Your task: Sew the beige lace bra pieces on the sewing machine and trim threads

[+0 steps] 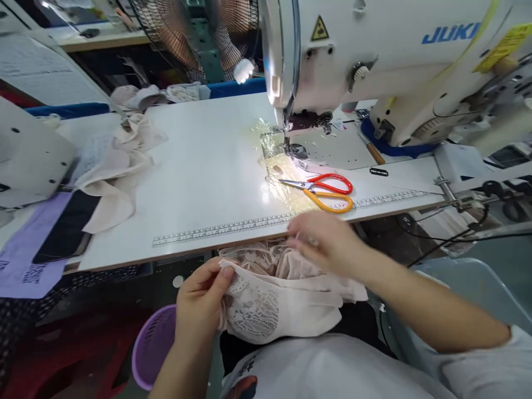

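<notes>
My left hand (208, 288) pinches the top edge of a pale pink lace bra (266, 307) between thumb and fingers. The bra lies over my lap, just under the table's front edge, with its lace cup facing up. Above the bra and close to the table edge is my right hand (324, 244), smeared by motion; whether its fingers hold anything cannot be made out. More pale lace fabric (266, 259) is bunched behind the bra. Scissors (320, 191) with one red and one orange handle rest on the table just beyond my right hand.
A sewing machine (353, 50) stands over the white table (199, 166). A printed ruler strip (233, 226) runs along its front edge. Pale fabric pieces (120, 172) lie at left. A black blade (378, 172) is at right; a purple basket (153, 346) and clear bin (469, 299) stand below.
</notes>
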Tool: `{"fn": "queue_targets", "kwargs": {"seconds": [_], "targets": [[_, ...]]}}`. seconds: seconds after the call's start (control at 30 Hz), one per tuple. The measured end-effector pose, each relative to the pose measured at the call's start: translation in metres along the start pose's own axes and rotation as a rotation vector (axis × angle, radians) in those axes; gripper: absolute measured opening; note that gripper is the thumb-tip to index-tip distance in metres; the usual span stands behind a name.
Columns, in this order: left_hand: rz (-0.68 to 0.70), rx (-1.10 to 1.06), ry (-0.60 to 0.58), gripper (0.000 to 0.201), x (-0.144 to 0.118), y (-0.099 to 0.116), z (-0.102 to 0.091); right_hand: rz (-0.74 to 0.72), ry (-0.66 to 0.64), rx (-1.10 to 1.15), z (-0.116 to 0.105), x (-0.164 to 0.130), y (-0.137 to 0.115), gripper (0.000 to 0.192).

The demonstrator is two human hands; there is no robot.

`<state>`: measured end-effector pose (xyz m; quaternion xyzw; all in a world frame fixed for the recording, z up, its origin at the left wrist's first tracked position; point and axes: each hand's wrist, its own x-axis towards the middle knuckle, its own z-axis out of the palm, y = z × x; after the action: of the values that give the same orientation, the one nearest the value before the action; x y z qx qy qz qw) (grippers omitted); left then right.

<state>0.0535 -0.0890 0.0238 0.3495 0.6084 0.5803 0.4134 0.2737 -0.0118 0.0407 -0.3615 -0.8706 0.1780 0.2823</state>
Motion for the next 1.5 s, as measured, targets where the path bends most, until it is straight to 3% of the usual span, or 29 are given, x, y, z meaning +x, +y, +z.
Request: {"fn": "queue_targets", "kwargs": {"seconds": [0.1,0.27,0.4,0.5,0.63,0.93,1.1,1.27,1.5], "targets": [[0.057,0.007,-0.04,0.006,0.004,0.0,-0.002,-0.128,-0.136,0.18,0.034,-0.022,-0.029,0.015],[0.012,-0.003,-0.01,0.007,0.007,-0.003,-0.005,0.061,-0.122,0.223,0.059,-0.044,-0.032,0.026],[-0.034,-0.026,0.096,0.009,0.004,-0.005,-0.001,0.08,-0.124,0.283,0.059,-0.052,-0.028,0.031],[-0.086,-0.04,0.116,0.009,0.002,-0.002,0.004,0.076,-0.083,0.302,0.062,-0.056,-0.029,0.028],[-0.092,-0.063,0.138,0.014,0.001,0.003,0.007,0.174,-0.08,0.297,0.065,-0.056,-0.031,0.024],[-0.013,-0.091,0.109,0.025,0.001,0.013,0.002,0.019,0.064,0.437,0.049,-0.054,-0.04,0.009],[0.102,-0.089,0.087,0.024,0.0,0.02,-0.001,-0.045,0.095,0.396,0.042,-0.059,-0.044,0.009],[0.209,-0.046,-0.017,0.018,0.002,0.02,-0.006,-0.057,0.095,0.298,0.038,-0.064,-0.046,0.009],[0.253,-0.045,-0.075,0.013,0.0,0.015,-0.005,-0.16,0.016,0.18,0.047,-0.072,-0.043,0.032]]}}
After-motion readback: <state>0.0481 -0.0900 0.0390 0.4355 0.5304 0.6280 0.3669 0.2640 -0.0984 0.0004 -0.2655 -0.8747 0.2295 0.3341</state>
